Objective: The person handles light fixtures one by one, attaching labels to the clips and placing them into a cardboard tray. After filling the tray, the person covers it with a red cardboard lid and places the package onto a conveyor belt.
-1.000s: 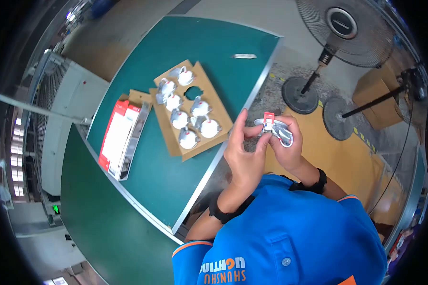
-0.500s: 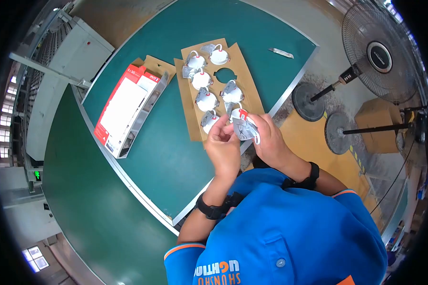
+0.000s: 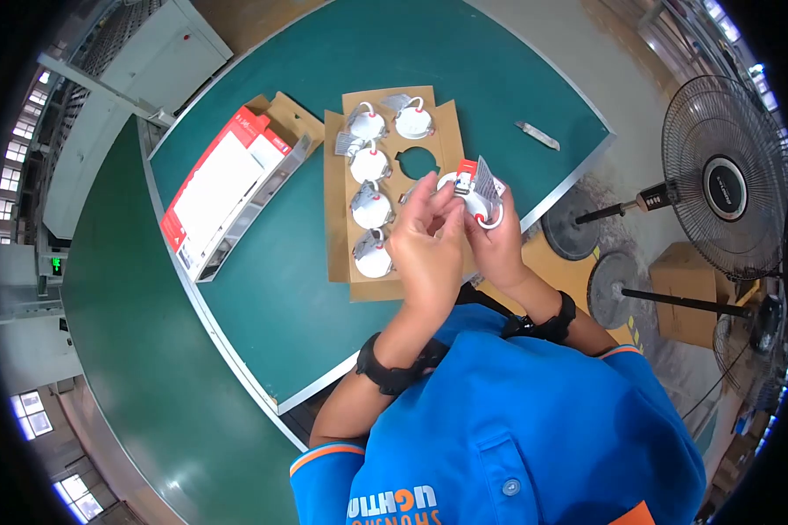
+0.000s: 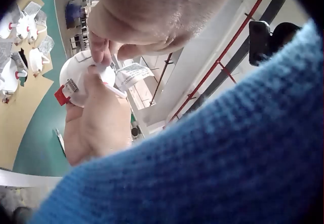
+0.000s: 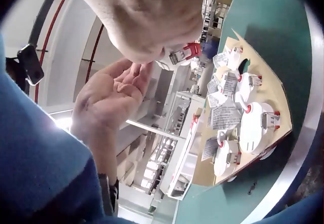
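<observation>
A white round lamp (image 3: 477, 203) with a red clip, a looped white cable and a silvery label is up at chest height. My right hand (image 3: 496, 249) grips it by the rim, thumb across its face in the left wrist view. My left hand (image 3: 427, 254) is at its other side; its fingertips (image 4: 103, 57) pinch at the lamp's white part, partly covered by the hands. Behind them lies a cardboard tray (image 3: 337, 241) holding several similar lamps (image 3: 370, 208), one round hole in it bare. The right wrist view shows the left hand (image 5: 109, 97) with bent fingers.
A red and white box (image 3: 228, 188) with an open flap lies left of the tray on the green table (image 3: 280, 306). A small knife-like item (image 3: 538, 136) lies toward the table's right corner. Standing fans (image 3: 722, 188) and a carton (image 3: 687, 289) are at the right.
Both hands first moved left over the tray's edge with the lamp, then slightly up and right. The lamp has turned, and its label now stands up. The head view has shifted.
</observation>
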{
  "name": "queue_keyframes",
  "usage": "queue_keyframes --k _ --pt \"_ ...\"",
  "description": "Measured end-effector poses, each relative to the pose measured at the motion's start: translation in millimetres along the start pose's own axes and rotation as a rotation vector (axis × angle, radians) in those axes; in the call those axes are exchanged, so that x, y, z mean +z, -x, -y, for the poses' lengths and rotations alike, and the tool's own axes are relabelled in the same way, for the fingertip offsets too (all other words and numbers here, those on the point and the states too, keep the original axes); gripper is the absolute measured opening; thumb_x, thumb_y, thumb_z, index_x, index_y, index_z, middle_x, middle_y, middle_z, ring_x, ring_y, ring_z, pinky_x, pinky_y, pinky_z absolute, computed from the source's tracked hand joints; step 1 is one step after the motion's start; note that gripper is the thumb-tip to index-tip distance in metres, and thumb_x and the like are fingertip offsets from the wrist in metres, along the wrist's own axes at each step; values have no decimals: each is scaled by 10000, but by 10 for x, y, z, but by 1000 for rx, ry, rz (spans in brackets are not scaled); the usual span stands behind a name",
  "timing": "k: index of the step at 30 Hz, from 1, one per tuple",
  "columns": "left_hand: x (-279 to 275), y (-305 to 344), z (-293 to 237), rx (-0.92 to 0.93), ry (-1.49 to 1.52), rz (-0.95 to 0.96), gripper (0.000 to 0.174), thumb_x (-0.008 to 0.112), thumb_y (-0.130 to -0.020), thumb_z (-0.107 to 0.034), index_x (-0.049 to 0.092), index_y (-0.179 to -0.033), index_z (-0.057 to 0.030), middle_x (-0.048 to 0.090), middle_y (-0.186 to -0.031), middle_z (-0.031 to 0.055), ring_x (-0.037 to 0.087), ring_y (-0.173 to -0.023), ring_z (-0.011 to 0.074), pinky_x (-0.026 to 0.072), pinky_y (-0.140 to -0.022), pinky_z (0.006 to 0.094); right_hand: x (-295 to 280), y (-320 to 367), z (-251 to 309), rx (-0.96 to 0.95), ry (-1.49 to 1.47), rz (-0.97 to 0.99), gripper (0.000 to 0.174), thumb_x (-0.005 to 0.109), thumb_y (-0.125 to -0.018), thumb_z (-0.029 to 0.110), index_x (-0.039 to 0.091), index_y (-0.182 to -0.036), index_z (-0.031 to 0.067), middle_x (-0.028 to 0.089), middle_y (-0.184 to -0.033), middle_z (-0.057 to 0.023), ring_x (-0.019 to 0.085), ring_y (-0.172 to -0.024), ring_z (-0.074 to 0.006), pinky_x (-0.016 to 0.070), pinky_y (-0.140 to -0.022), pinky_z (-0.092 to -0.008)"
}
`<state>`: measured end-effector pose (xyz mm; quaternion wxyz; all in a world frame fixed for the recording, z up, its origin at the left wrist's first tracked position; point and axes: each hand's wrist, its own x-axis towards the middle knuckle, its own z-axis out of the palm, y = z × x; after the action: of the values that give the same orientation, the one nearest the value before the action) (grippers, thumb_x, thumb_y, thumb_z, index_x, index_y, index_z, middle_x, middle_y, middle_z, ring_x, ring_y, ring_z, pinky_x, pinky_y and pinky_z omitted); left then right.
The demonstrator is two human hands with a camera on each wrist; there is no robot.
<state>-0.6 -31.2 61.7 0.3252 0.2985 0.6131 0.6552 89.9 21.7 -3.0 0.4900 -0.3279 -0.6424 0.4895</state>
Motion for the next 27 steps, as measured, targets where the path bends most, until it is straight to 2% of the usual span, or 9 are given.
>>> queue_keyframes --k 1,3,6,7,8,12,17,23,27 --pt "37 -10 16 -1 13 8 396 610 -851 40 491 -1225 95 646 -1074 198 642 -944 169 523 -787 270 -40 -31 -7 6 -37 19 441 613 -891 163 408 -1240 -13 554 -1131 -139 575 -1013 -209 457 -862 -316" --pt "148 21 83 6 142 14 380 560 -876 32 482 -1242 97 626 -1123 210 640 -977 183 521 -791 279 -64 -60 -74 10 -6 -39 439 610 -889 153 404 -1240 -13 553 -1123 -136 577 -1005 -210 459 -856 -317" --pt "227 99 88 227 -226 74 394 501 -878 54 467 -1269 83 613 -1154 215 642 -978 192 513 -804 287 -94 -99 -91 105 -191 -29 443 594 -890 110 376 -1256 -14 546 -1113 -124 570 -1003 -195 460 -857 -316" --pt "209 48 143 305 -236 70 449 451 -874 70 416 -1322 63 584 -1208 214 635 -977 182 507 -803 291 -91 -134 -101 24 -126 -17 445 590 -891 102 369 -1260 -13 544 -1111 -120 569 -1003 -190 460 -859 -314" --pt "203 40 147 284 -187 85 459 459 -878 65 401 -1334 56 573 -1223 211 629 -973 173 505 -799 286 -77 -152 -103 -54 -64 -9 447 586 -892 93 362 -1263 -13 543 -1110 -117 567 -1003 -185 460 -861 -312" --pt "136 -22 118 225 4 145 481 490 -893 44 369 -1359 36 540 -1267 204 606 -956 140 493 -775 260 -52 -204 -41 140 -330 -4 464 578 -888 35 344 -1286 -10 537 -1177 -112 552 -1070 -169 456 -907 -306" --pt "-78 -170 47 170 68 112 461 515 -893 37 400 -1339 18 550 -1248 188 588 -902 108 492 -722 229 -111 -201 14 177 -399 86 499 612 -874 33 350 -1297 -14 552 -1190 -102 553 -1078 -153 457 -910 -295" --pt "-215 -143 171 150 -69 112 430 512 -886 43 438 -1309 16 581 -1161 136 563 -857 87 494 -723 229 -135 -172 69 219 -373 129 508 645 -853 38 379 -1283 -14 572 -1142 -87 562 -1037 -131 457 -887 -278" --pt "-325 -144 225 152 -206 109 445 576 -849 16 464 -1280 23 576 -1150 131 547 -891 128 490 -744 267 -208 -200 35 253 -278 152 525 660 -838 42 391 -1287 4 575 -1122 -72 563 -1017 -120 473 -852 -267"
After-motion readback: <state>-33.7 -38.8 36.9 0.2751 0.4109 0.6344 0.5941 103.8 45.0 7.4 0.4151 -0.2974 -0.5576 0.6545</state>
